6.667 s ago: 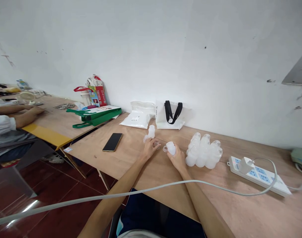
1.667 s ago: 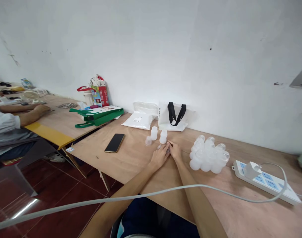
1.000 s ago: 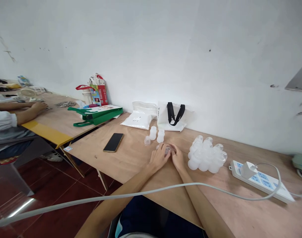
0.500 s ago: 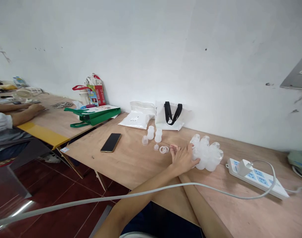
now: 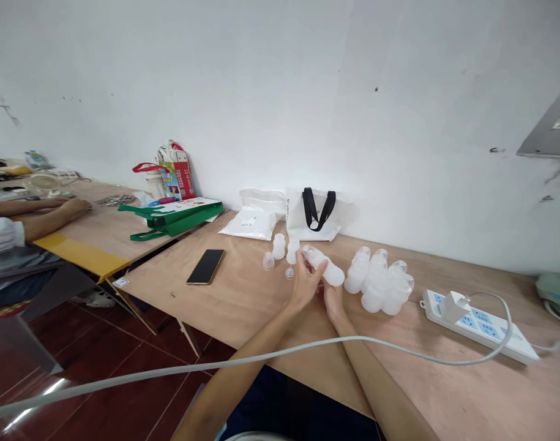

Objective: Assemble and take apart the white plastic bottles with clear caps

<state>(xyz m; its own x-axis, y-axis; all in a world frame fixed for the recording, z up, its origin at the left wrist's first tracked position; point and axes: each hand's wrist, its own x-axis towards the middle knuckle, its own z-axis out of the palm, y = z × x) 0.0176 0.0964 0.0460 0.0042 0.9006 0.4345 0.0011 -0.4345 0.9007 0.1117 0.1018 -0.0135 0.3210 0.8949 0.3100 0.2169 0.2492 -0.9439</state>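
Head view: fingers of left hand (image 5: 306, 280) clasp a translucent bottle (image 5: 329, 272) above the surface (image 5: 243, 297); right hand (image 5: 333, 301) sits beneath (grip unclear). Step, as judged: bottle in hand; next likely needs firm two-handed support.

**Hidden, cut off, unclear**

R hand (image 5: 333, 300): fingers mostly behind L hand (image 5: 304, 283) & bottle (image 5: 324, 269), so grip can't be told. Bottle's neck end covered by L fingers. Small clear bits (image 5: 289, 273) on table (image 5: 243, 306): too small to ID. Bottle cluster (image 5: 380, 282): overlapping, count unclear. Co-worker (image 5: 4, 236) cut by left edge; only forearms & sleeve show. Green thing (image 5: 557, 288) & grey panel (image 5: 548, 131) cut by right edge. Foreground cable (image 5: 123, 384): blurred.
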